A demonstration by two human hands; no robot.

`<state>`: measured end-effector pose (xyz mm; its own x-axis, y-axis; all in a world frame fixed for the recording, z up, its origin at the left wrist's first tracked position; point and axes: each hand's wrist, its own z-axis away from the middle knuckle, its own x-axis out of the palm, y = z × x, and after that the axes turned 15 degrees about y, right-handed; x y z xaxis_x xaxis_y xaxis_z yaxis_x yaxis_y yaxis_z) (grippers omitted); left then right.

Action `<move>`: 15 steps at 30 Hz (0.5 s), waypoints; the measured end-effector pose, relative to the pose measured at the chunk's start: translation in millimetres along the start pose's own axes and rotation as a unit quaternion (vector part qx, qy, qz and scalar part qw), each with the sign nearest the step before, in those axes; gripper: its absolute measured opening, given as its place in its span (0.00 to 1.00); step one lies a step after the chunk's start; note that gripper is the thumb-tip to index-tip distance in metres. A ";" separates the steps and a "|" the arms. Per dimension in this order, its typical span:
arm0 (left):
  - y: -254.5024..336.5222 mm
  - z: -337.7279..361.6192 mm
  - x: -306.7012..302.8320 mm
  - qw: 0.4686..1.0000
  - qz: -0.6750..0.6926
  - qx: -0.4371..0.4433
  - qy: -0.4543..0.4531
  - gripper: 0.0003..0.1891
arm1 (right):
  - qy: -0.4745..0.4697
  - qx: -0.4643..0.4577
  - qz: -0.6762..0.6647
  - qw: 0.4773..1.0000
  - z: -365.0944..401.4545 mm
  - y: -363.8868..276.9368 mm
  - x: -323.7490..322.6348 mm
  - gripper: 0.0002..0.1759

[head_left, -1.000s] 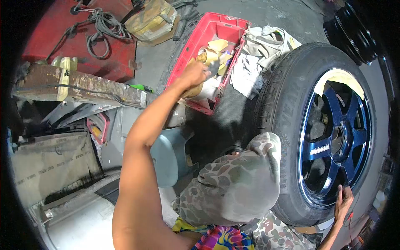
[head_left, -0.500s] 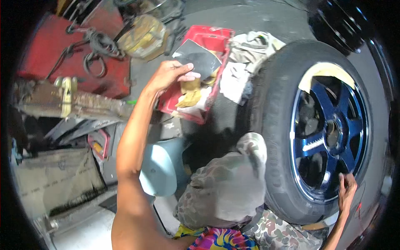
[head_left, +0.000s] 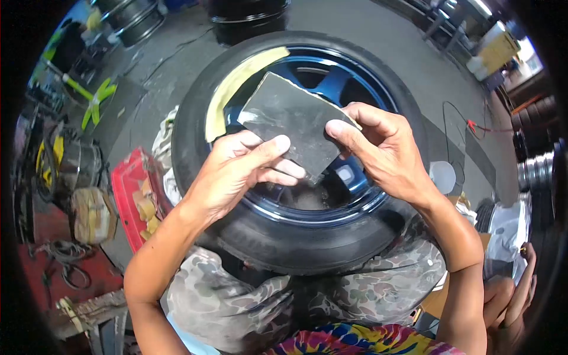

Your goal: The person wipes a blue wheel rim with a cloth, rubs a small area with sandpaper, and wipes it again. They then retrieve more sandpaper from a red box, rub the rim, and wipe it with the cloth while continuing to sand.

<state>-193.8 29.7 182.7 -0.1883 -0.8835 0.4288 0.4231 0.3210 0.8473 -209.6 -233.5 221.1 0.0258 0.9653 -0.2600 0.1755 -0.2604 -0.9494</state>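
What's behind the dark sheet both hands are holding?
Behind the dark sheet lies the blue wheel, partly visible past the sheet's edges, with the tire around it. The wheel's middle is covered, so its hub can't be seen.

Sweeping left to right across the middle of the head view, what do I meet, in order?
Taped box → red bin → left hand → dark sheet, held between both hands → right hand → white round object → stacked wheel rims.
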 end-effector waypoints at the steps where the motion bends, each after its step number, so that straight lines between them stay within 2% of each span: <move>1: 7.3 -2.3 9.1 0.992 -0.071 0.086 0.052 0.17 | 0.019 -0.009 0.008 1.000 1.8 2.9 -5.7 0.11; 2: 11.7 -6.4 15.3 0.970 -0.139 0.169 0.104 0.19 | 0.037 -0.014 0.015 0.999 3.0 7.2 -9.6 0.11; 3: 15.9 -16.7 11.8 0.916 -0.208 0.307 0.153 0.25 | 0.047 -0.012 0.014 0.999 3.9 11.4 -14.0 0.11; 4: 19.9 -20.6 12.0 0.855 -0.269 0.387 0.216 0.24 | 0.049 -0.020 0.034 0.998 4.7 15.8 -18.2 0.10; 6: 23.7 -16.4 25.9 0.843 -0.334 0.402 0.124 0.21 | 0.050 -0.028 0.053 0.997 6.2 20.7 -20.0 0.10; 7: 18.9 -16.9 35.9 0.818 -0.378 0.426 0.080 0.19 | 0.040 -0.108 0.062 0.991 7.5 21.5 -19.8 0.09; 8: 17.1 -14.6 44.5 0.828 -0.393 0.398 0.043 0.19 | 0.029 -0.187 0.071 0.979 6.6 21.7 -18.5 0.09; 10: 19.4 -17.4 53.8 0.946 -0.267 0.185 -0.020 0.17 | 0.024 -0.193 0.051 0.980 5.4 24.8 -20.6 0.08; 13: 12.1 -24.1 55.5 0.942 -0.278 0.179 -0.045 0.14 | 0.019 -0.132 0.040 0.990 9.3 25.9 -27.4 0.09; 15: 14.4 -20.8 60.8 0.939 -0.304 0.156 -0.046 0.14 | 0.025 -0.123 0.031 0.992 15.1 26.8 -28.4 0.09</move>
<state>-180.7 -26.5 214.5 -0.3918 -0.9077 -0.1500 -0.0643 -0.1356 0.9887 -220.5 -268.2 200.4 0.0909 0.9493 -0.3011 0.4075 -0.3113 -0.8585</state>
